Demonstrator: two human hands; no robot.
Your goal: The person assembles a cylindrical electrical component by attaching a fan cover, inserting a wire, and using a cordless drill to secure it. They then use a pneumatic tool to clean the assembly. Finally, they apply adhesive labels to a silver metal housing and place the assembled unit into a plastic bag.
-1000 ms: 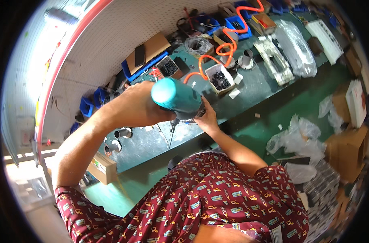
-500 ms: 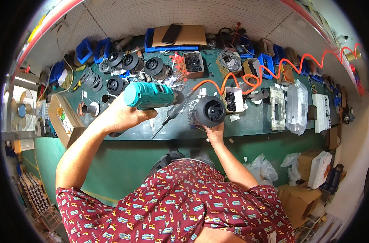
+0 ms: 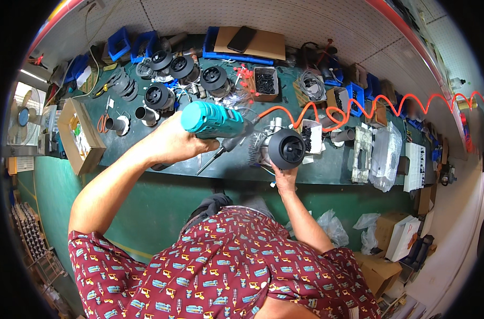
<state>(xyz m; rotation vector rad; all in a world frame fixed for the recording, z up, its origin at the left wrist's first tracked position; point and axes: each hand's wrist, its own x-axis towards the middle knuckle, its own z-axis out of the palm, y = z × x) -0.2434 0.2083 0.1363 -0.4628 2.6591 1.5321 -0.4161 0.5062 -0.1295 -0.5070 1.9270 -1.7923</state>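
My left hand [image 3: 173, 141] is closed round the grip of a teal pistol-shaped power tool [image 3: 211, 119]. Its dark, blurred front end points right, towards a blower fan. That blower fan [image 3: 287, 148], with a round black housing and finned impeller over a metal body, is held at the bench's front by my right hand [image 3: 285, 178], whose fingers are partly hidden beneath it. Between the two hands, under the teal tool, lies a black screwdriver-like tool [image 3: 232, 143] with a long thin bit; an orange coiled hose [image 3: 284, 109] runs from near it to the right.
On the green bench [image 3: 188, 166] several similar blower fans [image 3: 214, 78] stand at the back left. A white box of small black parts [image 3: 312, 133] is right of the held fan. Further right lie clear plastic packaging [image 3: 385, 159] and a white tray [image 3: 415, 167]. An open carton [image 3: 82, 138] stands left.
The view has turned slightly, so the bench shifts in the picture. Both hands keep their holds; the teal tool and the blower fan appear a little further right.
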